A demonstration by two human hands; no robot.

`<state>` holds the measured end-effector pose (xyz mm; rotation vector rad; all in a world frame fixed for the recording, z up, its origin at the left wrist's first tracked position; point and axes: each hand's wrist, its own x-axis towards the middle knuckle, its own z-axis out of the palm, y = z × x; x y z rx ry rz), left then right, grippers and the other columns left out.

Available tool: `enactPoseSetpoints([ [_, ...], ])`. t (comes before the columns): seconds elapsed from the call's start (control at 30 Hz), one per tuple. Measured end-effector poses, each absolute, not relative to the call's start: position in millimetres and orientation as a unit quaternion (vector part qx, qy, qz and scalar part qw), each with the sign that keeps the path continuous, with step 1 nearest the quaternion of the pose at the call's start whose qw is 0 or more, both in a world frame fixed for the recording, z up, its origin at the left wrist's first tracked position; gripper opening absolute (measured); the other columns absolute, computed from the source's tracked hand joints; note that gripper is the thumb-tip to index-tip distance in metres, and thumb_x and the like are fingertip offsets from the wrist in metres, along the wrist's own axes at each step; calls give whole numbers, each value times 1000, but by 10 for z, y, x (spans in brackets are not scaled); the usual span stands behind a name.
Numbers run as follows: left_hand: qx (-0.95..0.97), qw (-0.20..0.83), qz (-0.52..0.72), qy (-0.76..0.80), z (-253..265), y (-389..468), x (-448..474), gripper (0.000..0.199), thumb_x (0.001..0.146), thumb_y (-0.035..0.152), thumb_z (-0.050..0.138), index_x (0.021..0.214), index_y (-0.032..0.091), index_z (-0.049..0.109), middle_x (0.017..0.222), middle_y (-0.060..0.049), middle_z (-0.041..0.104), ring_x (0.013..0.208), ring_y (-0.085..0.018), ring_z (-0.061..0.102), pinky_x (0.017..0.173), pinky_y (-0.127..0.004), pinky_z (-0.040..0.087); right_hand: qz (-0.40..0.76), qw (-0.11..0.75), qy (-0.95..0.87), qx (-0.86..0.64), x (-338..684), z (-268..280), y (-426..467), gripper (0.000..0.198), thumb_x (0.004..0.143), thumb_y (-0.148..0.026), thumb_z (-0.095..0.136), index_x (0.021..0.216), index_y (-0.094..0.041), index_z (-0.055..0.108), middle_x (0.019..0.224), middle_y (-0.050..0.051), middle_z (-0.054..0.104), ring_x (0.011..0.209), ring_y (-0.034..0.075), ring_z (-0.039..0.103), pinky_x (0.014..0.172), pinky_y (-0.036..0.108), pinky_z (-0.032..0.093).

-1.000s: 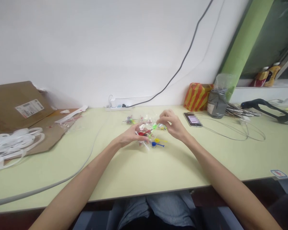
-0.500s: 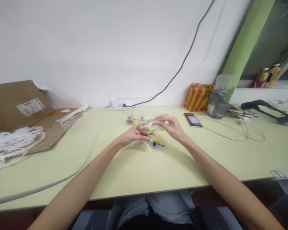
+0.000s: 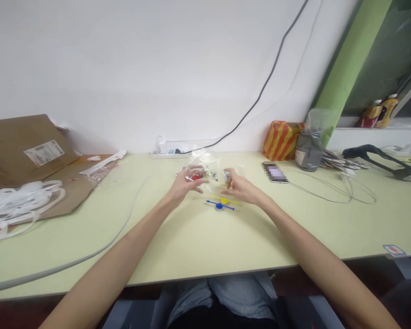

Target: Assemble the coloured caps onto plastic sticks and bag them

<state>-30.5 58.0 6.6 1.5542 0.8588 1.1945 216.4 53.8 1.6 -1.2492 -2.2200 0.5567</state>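
Observation:
My left hand [image 3: 187, 183] has its fingers around a clear plastic bag [image 3: 203, 159] with a red piece [image 3: 195, 177] and green bits showing through it. To its right, my right hand [image 3: 240, 187] hovers low with thumb and index finger apart. A small bluish piece [image 3: 226, 174] shows at its fingertips; I cannot tell whether they touch it. On the table just below the hands lie a blue spinner arrow [image 3: 219, 206] on a round base and a yellow spinner arrow [image 3: 224, 201], close together.
A power strip [image 3: 169, 151] stands against the wall. Cardboard [image 3: 15, 151] and white strapping [image 3: 23, 203] lie at the left, near a grey cable [image 3: 102, 250]. At the right are a phone [image 3: 276, 172], a striped bag [image 3: 281, 139], a grey container [image 3: 308, 151] and a black frame [image 3: 380, 160].
My left hand has moved left and slightly away with the bag, which now stands taller. My right hand has come down and apart from it. The blue and yellow arrows are now uncovered.

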Motion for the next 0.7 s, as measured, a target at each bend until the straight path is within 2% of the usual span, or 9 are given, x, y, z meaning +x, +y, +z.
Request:
enactPoseSetpoints([
  [0.07, 628, 501, 485, 346, 78, 561, -299, 63, 70, 40, 84, 122, 24, 52, 115, -7, 63, 98, -27, 69, 64, -38, 65, 226, 221, -843, -436, 2157, 0, 556, 47, 84, -39, 70, 123, -17, 57, 85, 4, 69, 72, 17, 60, 63, 26, 41],
  [0.13, 623, 510, 483, 343, 76, 559, -294, 65, 68, 38, 85, 120, 25, 50, 113, -5, 62, 99, -26, 69, 67, -40, 65, 232, 194, -859, -414, 2141, -23, 579, 22, 85, -36, 68, 96, -16, 67, 77, 3, 67, 67, 15, 57, 60, 25, 38],
  [0.2, 624, 507, 484, 345, 63, 573, -291, 67, 66, 37, 87, 120, 26, 49, 114, -5, 62, 100, -26, 69, 68, -39, 65, 228, 190, -867, -400, 2126, -47, 603, 13, 84, -28, 65, 79, -16, 67, 71, 2, 66, 62, 13, 54, 58, 25, 36],
  [0.33, 647, 483, 479, 345, 33, 609, -289, 74, 66, 37, 86, 128, 22, 50, 116, -9, 65, 99, -27, 68, 65, -33, 63, 217, 231, -850, -421, 2133, -75, 650, 7, 75, -13, 59, 71, -15, 64, 64, -1, 61, 59, 12, 51, 58, 24, 35],
  [0.43, 657, 468, 473, 353, 38, 615, -289, 71, 66, 36, 86, 127, 18, 55, 113, -11, 67, 96, -26, 68, 62, -31, 60, 208, 323, -801, -459, 2173, -49, 677, 5, 73, -13, 57, 72, -16, 60, 63, -2, 59, 58, 12, 52, 56, 24, 36],
  [0.53, 676, 460, 451, 359, 61, 602, -293, 65, 67, 36, 85, 124, 16, 58, 107, -11, 70, 95, -26, 66, 59, -29, 57, 180, 479, -722, -465, 2213, 33, 681, 6, 78, -19, 58, 72, -18, 56, 65, -1, 60, 60, 13, 55, 58, 25, 40],
  [0.63, 689, 461, 420, 369, 68, 587, -303, 64, 68, 36, 84, 124, 16, 60, 102, -11, 70, 91, -24, 66, 55, -26, 53, 175, 629, -632, -418, 2232, 136, 658, 10, 85, -28, 57, 80, -20, 57, 69, 0, 62, 65, 14, 59, 60, 26, 43],
  [0.7, 691, 468, 401, 378, 58, 583, -312, 65, 68, 35, 84, 125, 17, 59, 100, -10, 70, 88, -23, 66, 54, -25, 52, 189, 687, -595, -373, 2231, 189, 636, 14, 88, -34, 59, 85, -20, 58, 72, 1, 64, 68, 15, 61, 61, 26, 45],
])
